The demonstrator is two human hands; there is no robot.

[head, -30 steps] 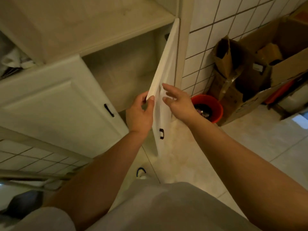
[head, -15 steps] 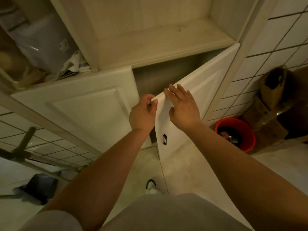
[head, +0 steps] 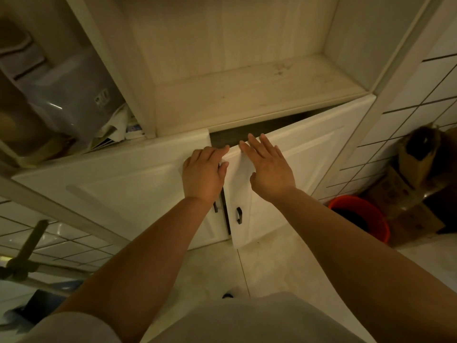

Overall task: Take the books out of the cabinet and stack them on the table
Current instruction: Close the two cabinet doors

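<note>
- Pressing on the white panelled cabinet door on the right (head: 309, 154), two bare hands meet at its top free corner, just above frame centre.
- The left hand (head: 202, 177) curls over that corner, fingers hooked on the top edge and thumb against the front face, so it grips the door edge.
- The right hand (head: 269, 169) lies flat and open on the door's face, fingers spread toward 11 o'clock, holding nothing.
- Two doors show on the white wooden cabinet (head: 247, 95): the right one stands slightly ajar, with a dark gap along its top; the white panelled left door (head: 111, 186) is shut.
- Two small black door handles (head: 238, 215) sit near 6 o'clock of the hands; the left one is partly covered by the left wrist.
- One open shelf above the doors is bare.
- No books can be made out; the cabinet's inside behind the gap is too dark to read.
- One orange plastic bucket (head: 356, 206) stands at 4 o'clock, its contents dark and unclear.
- Brown cardboard boxes (head: 418, 154) at 3 o'clock are cut off by the frame edge; I cannot count them.
- One grey plastic container (head: 71, 105) at 10 o'clock is blurred.
</note>
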